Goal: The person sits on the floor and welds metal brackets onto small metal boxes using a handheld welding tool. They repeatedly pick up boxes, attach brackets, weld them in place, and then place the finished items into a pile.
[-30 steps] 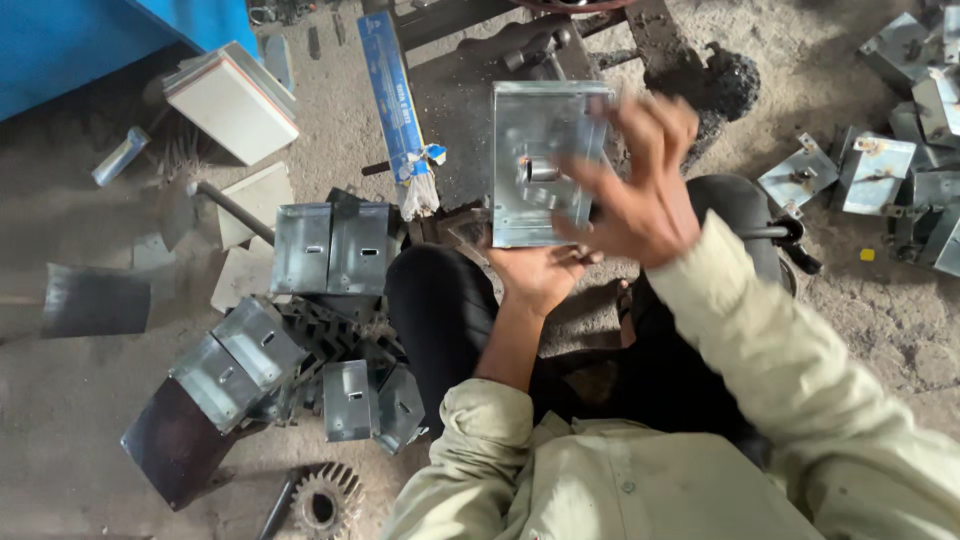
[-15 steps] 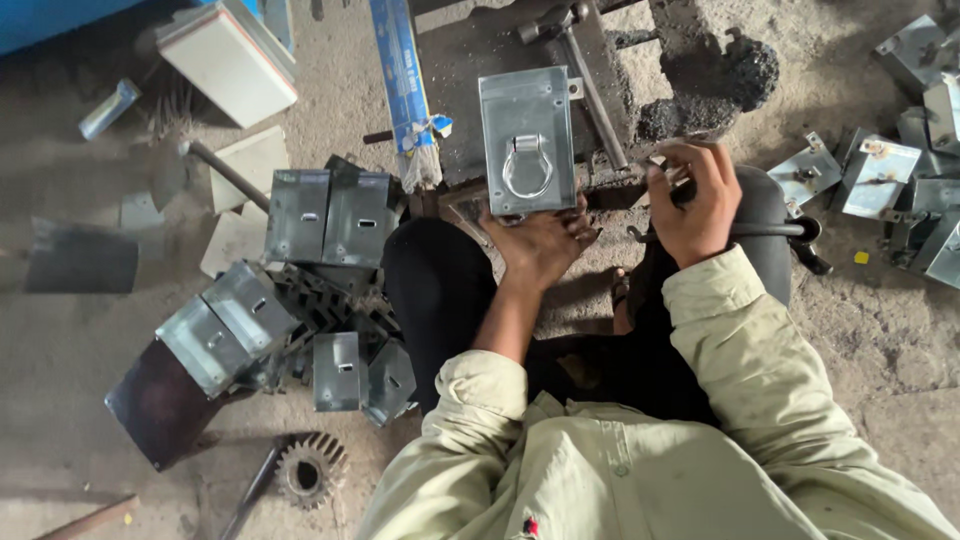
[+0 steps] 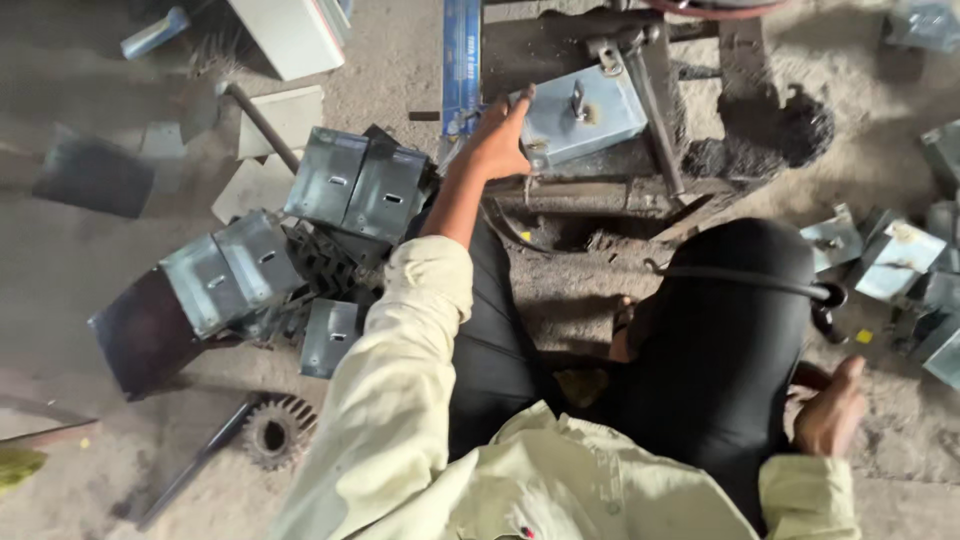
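Note:
A pale grey metal box [image 3: 585, 115] with a small latch on its face lies tilted on a dark, rusty iron work block [image 3: 600, 185] at the top centre. My left hand [image 3: 500, 140] reaches forward and grips the box's left edge, fingers over the rim. Low at the right, my right hand [image 3: 830, 410] rests beside my black-trousered knee [image 3: 720, 330], away from the box. Its fingers are curled, and whether it holds anything is hidden. A black cable [image 3: 750, 280] runs across the knee.
Several grey metal boxes [image 3: 350, 185] are piled on the dusty floor at left, with a rusty gear [image 3: 275, 430] and a rod below them. A blue flat bar [image 3: 460, 60] and a white box [image 3: 290, 35] lie at top. More metal parts [image 3: 890, 260] lie at right.
My right hand has dropped from the work block to beside my knee. My left hand moved from under the box to its left edge, and the box now lies tilted.

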